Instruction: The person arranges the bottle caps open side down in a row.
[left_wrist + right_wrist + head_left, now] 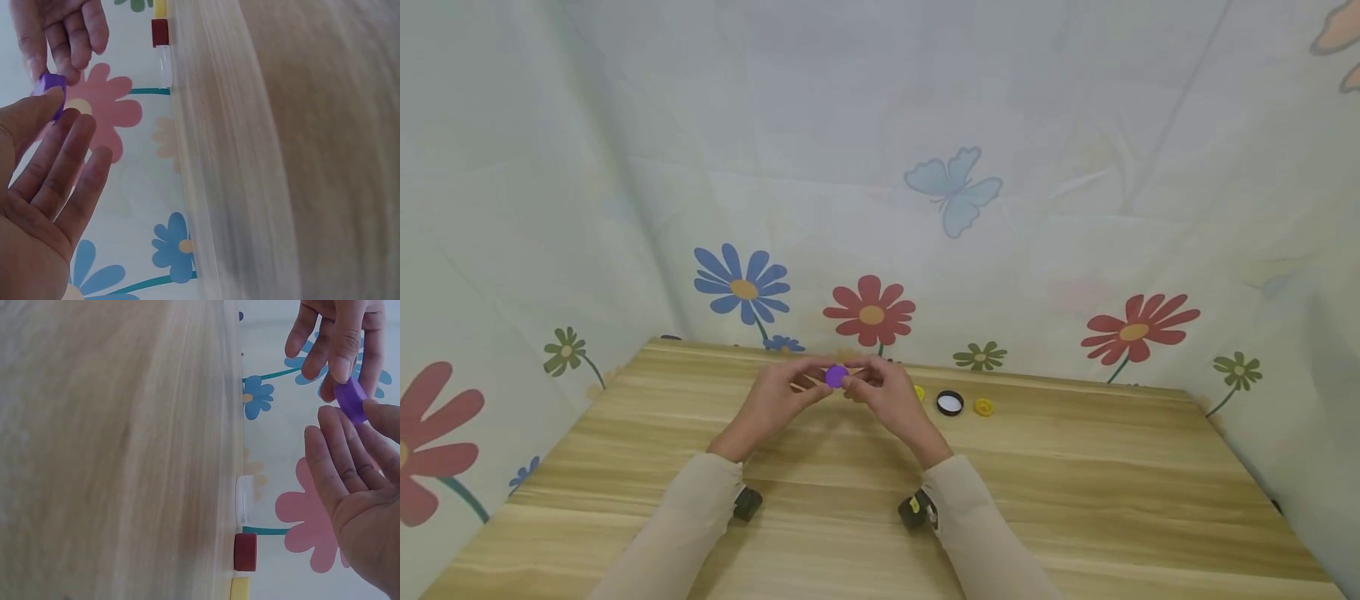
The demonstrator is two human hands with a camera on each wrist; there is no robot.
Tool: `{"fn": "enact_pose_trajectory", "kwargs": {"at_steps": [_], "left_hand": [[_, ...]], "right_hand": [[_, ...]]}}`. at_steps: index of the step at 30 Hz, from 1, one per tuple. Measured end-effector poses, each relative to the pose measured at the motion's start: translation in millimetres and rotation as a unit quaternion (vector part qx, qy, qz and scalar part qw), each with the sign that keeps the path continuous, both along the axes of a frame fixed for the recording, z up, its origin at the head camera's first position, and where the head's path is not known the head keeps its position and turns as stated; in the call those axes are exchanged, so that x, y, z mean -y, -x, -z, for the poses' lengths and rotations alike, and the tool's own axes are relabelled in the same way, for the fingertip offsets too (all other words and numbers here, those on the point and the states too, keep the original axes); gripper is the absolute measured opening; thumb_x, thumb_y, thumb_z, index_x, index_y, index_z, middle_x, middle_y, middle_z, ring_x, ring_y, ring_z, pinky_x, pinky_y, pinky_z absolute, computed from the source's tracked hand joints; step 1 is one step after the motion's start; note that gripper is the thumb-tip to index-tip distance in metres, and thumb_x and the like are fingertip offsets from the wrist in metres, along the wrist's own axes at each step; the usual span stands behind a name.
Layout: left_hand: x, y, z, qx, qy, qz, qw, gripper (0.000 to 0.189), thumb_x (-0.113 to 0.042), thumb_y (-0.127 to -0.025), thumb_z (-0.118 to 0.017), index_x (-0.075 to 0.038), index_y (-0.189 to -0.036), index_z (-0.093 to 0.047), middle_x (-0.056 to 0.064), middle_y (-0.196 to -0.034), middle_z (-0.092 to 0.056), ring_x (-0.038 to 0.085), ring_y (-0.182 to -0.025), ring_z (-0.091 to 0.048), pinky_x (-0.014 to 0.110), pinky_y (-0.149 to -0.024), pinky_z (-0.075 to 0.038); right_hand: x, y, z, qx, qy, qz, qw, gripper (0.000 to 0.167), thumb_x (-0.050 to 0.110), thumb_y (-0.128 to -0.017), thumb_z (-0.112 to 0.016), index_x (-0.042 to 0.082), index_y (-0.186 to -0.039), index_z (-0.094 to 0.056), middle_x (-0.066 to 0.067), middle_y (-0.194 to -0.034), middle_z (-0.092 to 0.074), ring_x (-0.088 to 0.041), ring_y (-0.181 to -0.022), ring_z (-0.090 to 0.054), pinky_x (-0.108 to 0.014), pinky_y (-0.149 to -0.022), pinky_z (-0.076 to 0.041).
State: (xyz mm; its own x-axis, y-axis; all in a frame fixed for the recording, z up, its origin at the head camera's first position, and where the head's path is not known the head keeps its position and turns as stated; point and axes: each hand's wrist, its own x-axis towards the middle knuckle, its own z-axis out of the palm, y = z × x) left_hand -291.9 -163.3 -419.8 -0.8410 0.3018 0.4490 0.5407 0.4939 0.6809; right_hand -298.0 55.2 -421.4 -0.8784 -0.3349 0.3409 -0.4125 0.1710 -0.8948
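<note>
1. The purple round cap [837, 377] is held up off the desk [1075, 483], between the fingertips of both hands. It lies near 2 o'clock from the palm of the left hand [772, 397] and near 10 o'clock from that of the right hand [887, 397]; neither hand is clearly nearer.
2. Its face looks circular in the head view, so no long axis shows.
3. The left hand pinches the cap between thumb and forefinger, its other fingers loosely extended.
4. The right hand also pinches the cap at its edge, remaining fingers spread loosely.
5. Between 3 and 4 o'clock from the cap lie a black-rimmed lid [950, 403] and, beyond it, a yellow cap [984, 407].
</note>
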Motion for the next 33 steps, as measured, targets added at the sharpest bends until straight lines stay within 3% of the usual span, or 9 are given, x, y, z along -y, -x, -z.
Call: {"fn": "enact_pose_trajectory", "kwargs": {"at_steps": [5, 13, 23, 33], "left_hand": [[1.3, 1.6, 1.1, -0.001, 0.004, -0.002, 1.0000, 0.038, -0.010, -0.092, -0.084, -0.010, -0.129, -0.075, 0.004, -0.110, -0.079, 0.021, -0.092, -0.076, 0.039, -0.082, -0.063], [5.2, 6.2, 5.3, 0.002, 0.003, 0.013, 0.9999, 0.029, -0.012, -0.093, -0.083, -0.009, -0.122, -0.079, 0.005, -0.116, -0.078, 0.026, -0.098, -0.076, 0.044, -0.086, -0.063], [6.5, 11.5, 10.5, 0.016, 0.011, 0.015, 0.9997, 0.029, -0.005, -0.092, -0.083, -0.002, -0.120, -0.078, 0.010, -0.116, -0.078, 0.027, -0.098, -0.077, 0.041, -0.087, -0.062], [9.6, 15.1, 14.0, 0.053, 0.016, 0.000, 0.9984, 0.029, -0.001, -0.090, -0.084, -0.001, -0.118, -0.078, 0.010, -0.111, -0.079, 0.023, -0.094, -0.076, 0.041, -0.087, -0.062]], "right_hand": [[0, 0.5, -0.3, -0.007, -0.005, -0.005, 0.9999, 0.025, 0.009, -0.103, -0.071, -0.002, -0.125, -0.072, -0.018, -0.099, -0.076, -0.043, -0.094, -0.075, -0.035, -0.082, -0.063], [3, 4.2, 4.0, -0.002, -0.065, 0.019, 0.9977, 0.024, 0.015, -0.098, -0.079, 0.008, -0.121, -0.077, -0.003, -0.106, -0.076, -0.018, -0.097, -0.071, -0.031, -0.085, -0.060], [12, 7.4, 9.0, 0.032, -0.073, 0.040, 0.9960, 0.021, 0.008, -0.097, -0.080, 0.003, -0.117, -0.076, -0.007, -0.106, -0.076, -0.019, -0.097, -0.072, -0.030, -0.087, -0.060], [19, 13.5, 14.5, 0.047, -0.089, 0.041, 0.9940, 0.019, 0.004, -0.096, -0.079, 0.000, -0.114, -0.074, -0.008, -0.104, -0.074, -0.020, -0.096, -0.070, -0.031, -0.085, -0.059]]}}
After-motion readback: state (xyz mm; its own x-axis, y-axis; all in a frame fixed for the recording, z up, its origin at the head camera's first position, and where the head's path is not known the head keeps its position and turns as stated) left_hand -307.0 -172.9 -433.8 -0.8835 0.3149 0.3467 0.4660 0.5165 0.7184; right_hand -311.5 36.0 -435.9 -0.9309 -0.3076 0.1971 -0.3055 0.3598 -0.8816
